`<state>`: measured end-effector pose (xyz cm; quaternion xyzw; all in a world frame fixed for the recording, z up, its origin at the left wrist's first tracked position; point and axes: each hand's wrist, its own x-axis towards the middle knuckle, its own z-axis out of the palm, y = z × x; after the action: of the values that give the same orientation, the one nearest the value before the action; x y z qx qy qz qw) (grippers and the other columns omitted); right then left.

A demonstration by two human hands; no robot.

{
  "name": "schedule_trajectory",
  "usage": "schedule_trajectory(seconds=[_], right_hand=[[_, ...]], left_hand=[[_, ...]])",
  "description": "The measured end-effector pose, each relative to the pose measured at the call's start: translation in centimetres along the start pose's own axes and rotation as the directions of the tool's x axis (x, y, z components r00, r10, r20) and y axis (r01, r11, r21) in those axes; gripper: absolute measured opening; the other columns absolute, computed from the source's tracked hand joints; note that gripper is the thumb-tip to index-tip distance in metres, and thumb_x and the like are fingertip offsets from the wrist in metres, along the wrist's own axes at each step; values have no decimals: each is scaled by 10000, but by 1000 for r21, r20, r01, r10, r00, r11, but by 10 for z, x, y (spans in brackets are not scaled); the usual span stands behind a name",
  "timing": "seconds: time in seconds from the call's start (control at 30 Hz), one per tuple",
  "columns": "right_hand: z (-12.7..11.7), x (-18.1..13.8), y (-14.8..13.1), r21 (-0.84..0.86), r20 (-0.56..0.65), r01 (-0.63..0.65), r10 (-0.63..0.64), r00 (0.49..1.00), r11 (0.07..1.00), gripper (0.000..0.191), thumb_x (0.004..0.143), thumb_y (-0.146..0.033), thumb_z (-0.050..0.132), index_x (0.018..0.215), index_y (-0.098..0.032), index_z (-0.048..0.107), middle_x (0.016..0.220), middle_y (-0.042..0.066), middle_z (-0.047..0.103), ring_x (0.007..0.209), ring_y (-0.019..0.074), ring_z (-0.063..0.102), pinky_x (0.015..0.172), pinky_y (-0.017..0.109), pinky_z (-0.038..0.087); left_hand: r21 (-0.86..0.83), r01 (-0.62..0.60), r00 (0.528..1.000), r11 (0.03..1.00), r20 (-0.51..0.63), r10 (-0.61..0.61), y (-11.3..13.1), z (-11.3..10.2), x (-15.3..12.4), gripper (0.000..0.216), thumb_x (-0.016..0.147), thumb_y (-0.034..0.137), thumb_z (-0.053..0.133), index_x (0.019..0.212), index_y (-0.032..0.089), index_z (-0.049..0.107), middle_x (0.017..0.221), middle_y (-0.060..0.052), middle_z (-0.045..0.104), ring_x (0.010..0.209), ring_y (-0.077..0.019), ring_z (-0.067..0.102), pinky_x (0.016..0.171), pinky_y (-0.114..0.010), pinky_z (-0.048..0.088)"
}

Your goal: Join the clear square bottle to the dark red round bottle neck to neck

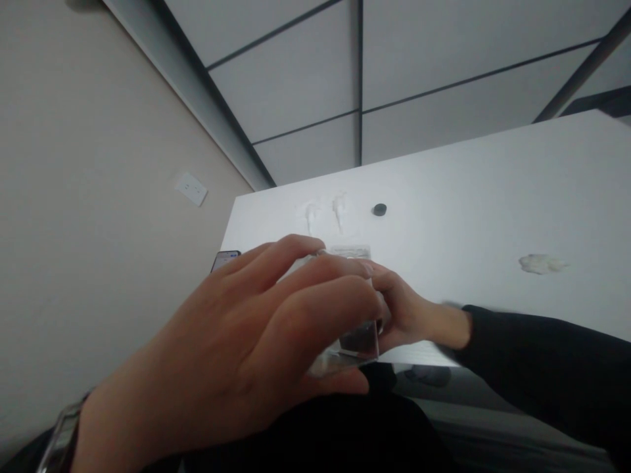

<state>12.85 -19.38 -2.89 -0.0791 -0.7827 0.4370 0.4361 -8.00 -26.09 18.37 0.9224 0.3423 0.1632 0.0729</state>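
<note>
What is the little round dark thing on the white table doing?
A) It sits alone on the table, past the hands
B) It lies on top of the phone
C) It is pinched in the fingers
A: the small round dark disc lies by itself on the white table, beyond the left hand and the right hand, which both hold a clear plastic box.

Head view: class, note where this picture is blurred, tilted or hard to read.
Head view: the whole scene is tilted; the near left hand looms large and soft; the small clear plastic box is smeared; the black sleeve has a blurred edge; the white table is evenly lit.
</note>
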Motion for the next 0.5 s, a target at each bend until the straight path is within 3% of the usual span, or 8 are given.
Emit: schedule_trajectory(seconds=[0.23, 0.5], right_hand=[[-1, 8, -10, 35, 39, -97, 96, 995, 995, 913, 698, -598, 949, 1437, -295, 507, 1343, 105, 719, 1323, 330, 675, 1228, 588, 428], [-3, 12, -13, 62, 40, -105, 102, 994, 993, 837, 749, -617, 904, 1417, -283, 526, 1336, 108, 721, 1290, 308, 696, 1232, 593, 422]], left_hand=[[-61, 17, 999, 998, 47, -14, 3, -2, 8, 148, 1079, 341, 603, 1198, 254, 593, 1272, -75, 775, 1144, -219, 722, 988, -377, 631], [-43, 26, 997, 999, 68, -23, 6, -3, 8, 202, 1064, 296, 609, 1258, 247, 576, 1305, -78, 759, 1165, -232, 710, 1004, -395, 627]])
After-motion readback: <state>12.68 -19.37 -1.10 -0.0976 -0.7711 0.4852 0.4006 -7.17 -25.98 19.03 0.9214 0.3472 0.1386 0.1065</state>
